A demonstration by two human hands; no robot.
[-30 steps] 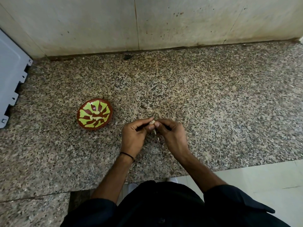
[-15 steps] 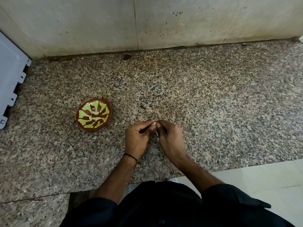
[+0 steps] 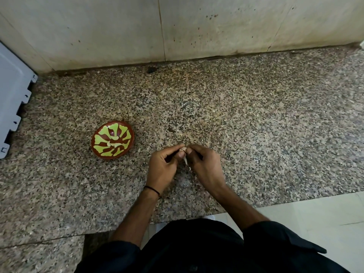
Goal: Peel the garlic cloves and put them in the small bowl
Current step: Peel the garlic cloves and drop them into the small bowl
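Speckled granite counter (image 3: 256, 115), stained pale wall (image 3: 118, 26) (dark spatter), tiled floor (image 3: 319, 215).

The bowl (image 3: 104, 140) sits on the counter (image 3: 256, 125), left of both hands and apart from them, with cloves (image 3: 114, 144) in it. The left hand (image 3: 162, 168) and right hand (image 3: 206, 166) meet near the counter's front, a clove (image 3: 183, 149) pinched between them. A wall (image 3: 197, 26) stands behind the counter, and a panel (image 3: 11, 99) is at its left end.

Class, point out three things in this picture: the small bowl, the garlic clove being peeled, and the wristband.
small bowl (image 3: 131, 138): head view, right rim.
garlic clove (image 3: 183, 149): head view, pale exposed top.
wristband (image 3: 152, 189): head view, middle of the black cord.
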